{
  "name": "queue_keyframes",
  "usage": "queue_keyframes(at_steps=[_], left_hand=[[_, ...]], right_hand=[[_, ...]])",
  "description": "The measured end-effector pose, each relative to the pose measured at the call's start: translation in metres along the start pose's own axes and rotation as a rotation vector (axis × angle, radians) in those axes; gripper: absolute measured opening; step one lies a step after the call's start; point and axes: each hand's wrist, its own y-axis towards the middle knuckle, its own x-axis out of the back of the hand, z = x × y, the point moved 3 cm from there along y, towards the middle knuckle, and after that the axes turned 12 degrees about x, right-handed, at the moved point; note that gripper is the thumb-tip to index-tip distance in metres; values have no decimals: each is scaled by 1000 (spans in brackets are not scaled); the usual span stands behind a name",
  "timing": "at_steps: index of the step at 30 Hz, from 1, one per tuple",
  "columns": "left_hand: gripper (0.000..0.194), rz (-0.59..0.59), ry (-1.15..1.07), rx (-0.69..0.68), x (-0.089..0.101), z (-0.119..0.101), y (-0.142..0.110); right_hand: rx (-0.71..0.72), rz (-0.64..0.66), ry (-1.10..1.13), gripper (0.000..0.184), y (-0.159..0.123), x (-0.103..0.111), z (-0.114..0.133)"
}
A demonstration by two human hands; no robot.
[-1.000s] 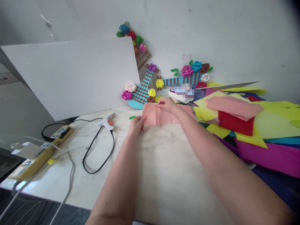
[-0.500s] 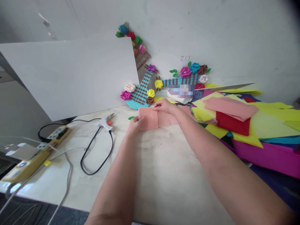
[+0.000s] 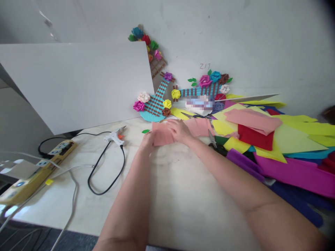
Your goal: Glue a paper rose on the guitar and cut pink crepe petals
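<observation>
A folded sheet of pink crepe paper [image 3: 161, 134] lies on the table between my hands. My left hand [image 3: 148, 140] grips its left edge, fingers closed, the thumb side partly hidden. My right hand [image 3: 180, 131] rests flat on the fold with its fingers stretched out over the paper. To the right of that hand, more pink paper [image 3: 200, 127] extends along the table. Scissors [image 3: 218, 148] lie beside my right forearm, blades pointing away. A small green paper leaf [image 3: 145, 131] sits just beyond my left hand.
A white hot glue gun [image 3: 115, 137] with a looped black cord lies left, near a yellow power strip [image 3: 42, 170]. Coloured sheets [image 3: 290, 167] are piled at right. Flower-decorated guitar shapes [image 3: 158, 101] and a white board [image 3: 91, 87] stand at the back.
The left part of the pink paper was folded over. My right hand went from pinching its upper edge to lying flat on it. The view shifted slightly, revealing the scissors.
</observation>
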Motion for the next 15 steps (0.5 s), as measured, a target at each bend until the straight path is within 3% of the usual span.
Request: queue_keyframes(at_steps=[3,7,10,15], left_hand=[[6,4,-32,-14,-1,1,0],[3,-58,-45,-4,0,2,-1],[2,-68,-40,-7,1,3,2],[7,-23,6,-38,4,5,5]], right_hand=[[66,208,18,51,-13,-18,23],[-88,472,68,64,-27,-34,36],[-146,523,88,68,-30,-37,37],[-125,487,79,65,-32,-38,35]])
